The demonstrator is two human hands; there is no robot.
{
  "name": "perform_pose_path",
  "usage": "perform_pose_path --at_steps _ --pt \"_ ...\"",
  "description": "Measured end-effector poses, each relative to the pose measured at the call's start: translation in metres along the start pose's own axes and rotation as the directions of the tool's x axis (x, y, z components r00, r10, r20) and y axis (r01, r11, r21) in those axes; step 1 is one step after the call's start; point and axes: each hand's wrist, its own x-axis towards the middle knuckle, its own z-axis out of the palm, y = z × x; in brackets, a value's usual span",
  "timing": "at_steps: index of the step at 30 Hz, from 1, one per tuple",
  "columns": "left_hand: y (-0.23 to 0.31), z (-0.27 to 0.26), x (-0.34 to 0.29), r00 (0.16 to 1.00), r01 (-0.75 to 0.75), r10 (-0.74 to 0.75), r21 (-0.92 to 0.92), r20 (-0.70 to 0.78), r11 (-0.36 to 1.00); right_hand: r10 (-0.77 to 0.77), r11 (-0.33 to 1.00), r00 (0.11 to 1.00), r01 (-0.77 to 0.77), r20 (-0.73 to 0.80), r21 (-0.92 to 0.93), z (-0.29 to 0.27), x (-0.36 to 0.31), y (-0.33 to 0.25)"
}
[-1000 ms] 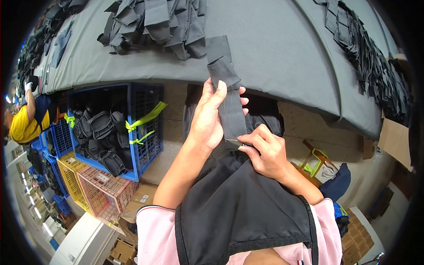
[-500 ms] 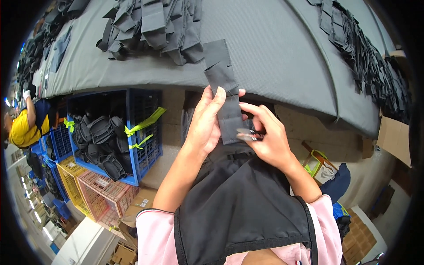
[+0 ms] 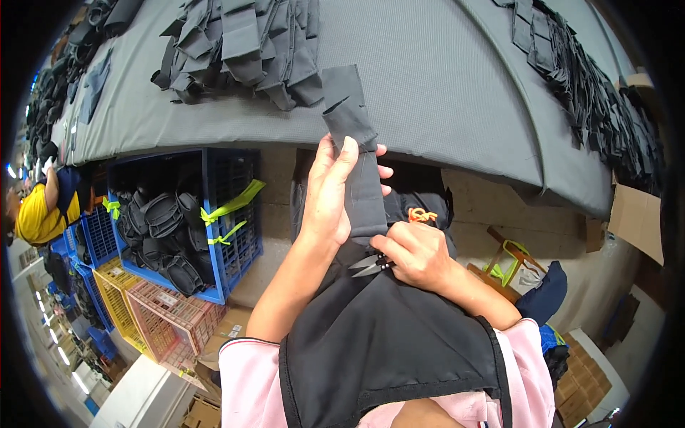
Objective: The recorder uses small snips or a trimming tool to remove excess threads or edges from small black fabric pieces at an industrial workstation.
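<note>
My left hand (image 3: 330, 194) is closed round a dark grey fabric strip (image 3: 367, 191), thumb on top and fingertips showing past its right edge. The strip's upper part, with a folded-over flap, reaches over the table edge. My right hand (image 3: 419, 255) grips small thread snips (image 3: 369, 267), their two blades apart and pointing left, just below the strip's lower end. An orange cord loop (image 3: 422, 215) shows above that hand. Its thumb and forefinger are close to the strip's lower corner; whether they touch it I cannot tell. A black apron (image 3: 385, 342) spreads beneath both hands.
On the grey-covered table (image 3: 421, 78) lies a heap of similar strips (image 3: 250, 50), with another pile (image 3: 571, 78) at far right. A blue crate (image 3: 214, 228) of black pouches stands left, near pink and yellow crates. At far left is a person in yellow (image 3: 39, 214).
My right hand has moved down and slightly left along the strip, and the snips now sit below its end. The orange cord has come into sight. My left hand keeps its hold.
</note>
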Motion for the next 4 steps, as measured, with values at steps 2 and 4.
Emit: perform_pose_path --at_steps 2,4 --pt "-0.0020 -0.0028 0.0015 1.000 -0.016 0.016 0.022 0.006 1.000 -0.012 1.000 1.000 0.012 0.023 0.000 -0.0013 0.0012 0.0001" --pt "-0.0026 -0.0060 0.0004 0.999 -0.044 0.042 0.069 0.032 0.997 0.081 0.995 0.983 -0.089 0.162 0.041 -0.0033 0.0002 0.0001"
